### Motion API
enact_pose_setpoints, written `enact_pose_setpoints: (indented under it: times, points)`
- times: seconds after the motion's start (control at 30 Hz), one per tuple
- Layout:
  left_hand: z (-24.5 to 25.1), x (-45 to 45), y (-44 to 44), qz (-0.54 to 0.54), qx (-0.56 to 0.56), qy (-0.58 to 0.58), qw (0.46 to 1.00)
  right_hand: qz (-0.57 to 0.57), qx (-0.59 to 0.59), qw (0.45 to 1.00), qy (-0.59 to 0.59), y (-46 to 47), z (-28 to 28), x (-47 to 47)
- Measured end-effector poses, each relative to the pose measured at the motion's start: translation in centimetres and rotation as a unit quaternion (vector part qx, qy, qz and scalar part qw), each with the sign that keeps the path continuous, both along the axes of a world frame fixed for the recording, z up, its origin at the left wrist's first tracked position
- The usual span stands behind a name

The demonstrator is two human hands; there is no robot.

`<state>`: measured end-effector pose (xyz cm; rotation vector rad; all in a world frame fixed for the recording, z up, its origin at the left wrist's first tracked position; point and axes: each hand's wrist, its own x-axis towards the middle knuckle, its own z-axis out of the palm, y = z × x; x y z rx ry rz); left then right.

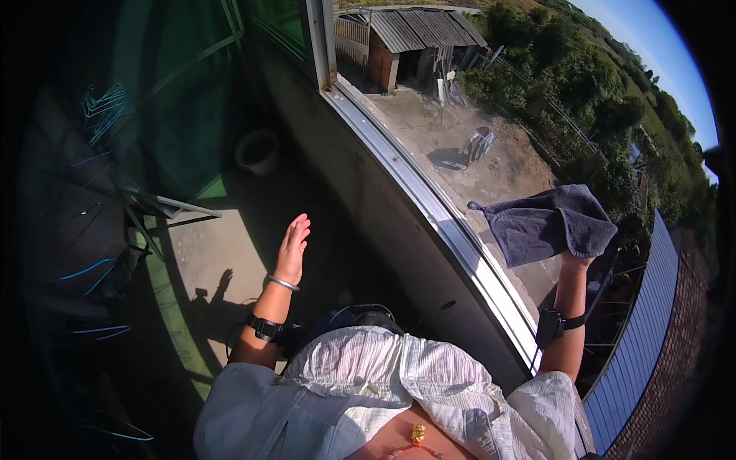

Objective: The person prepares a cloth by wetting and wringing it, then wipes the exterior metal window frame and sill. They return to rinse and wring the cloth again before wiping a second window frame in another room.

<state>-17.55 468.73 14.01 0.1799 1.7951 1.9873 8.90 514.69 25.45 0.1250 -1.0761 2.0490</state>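
My right hand (577,260) is stretched out past the window ledge, mostly hidden beneath a dark grey-purple towel (532,224). The cloth drapes over it and spreads leftward, ending in a corner with a hanging loop. How my fingers sit under the fabric is not visible. On the other side of the wall, my left hand (294,244) is raised inside the room with nothing in it, its fingers straight and its palm turned inward. Between my arms runs the metal track of a window frame (425,187), brightly sunlit in its lower part.
A low wall (368,178) drops below the track indoors. A bucket (257,152) stands in the shade, and wire hangers (107,110) hang at far left. Outside lie a yard with a folding rack (478,144), a shed (422,49) and a blue corrugated roof (632,345).
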Motion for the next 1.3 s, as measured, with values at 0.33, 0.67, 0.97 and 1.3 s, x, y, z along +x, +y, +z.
enact_pose_setpoints:
  times: [0.33, 0.67, 0.97, 1.3]
  points:
    - [-1.9, -13.2, -6.2, 0.054, 0.002, -0.079, 0.995, 0.088, 0.404, 0.89, -0.193, -10.5, -3.4, -50.6]
    - [-7.9, -14.2, -10.9, 0.176, -0.068, -0.208, 0.96, -0.194, 0.688, 0.523, -0.465, -19.6, -15.0, -61.7]
    - [-5.1, -15.3, -6.8, 0.041, -0.013, -0.15, 0.988, -0.204, 0.702, 0.519, -0.443, -19.3, -15.3, -56.3]
    - [-2.6, -7.0, 0.2, -0.107, -0.059, -0.099, 0.988, -0.107, 0.695, 0.543, -0.458, -15.4, -14.1, -28.9]
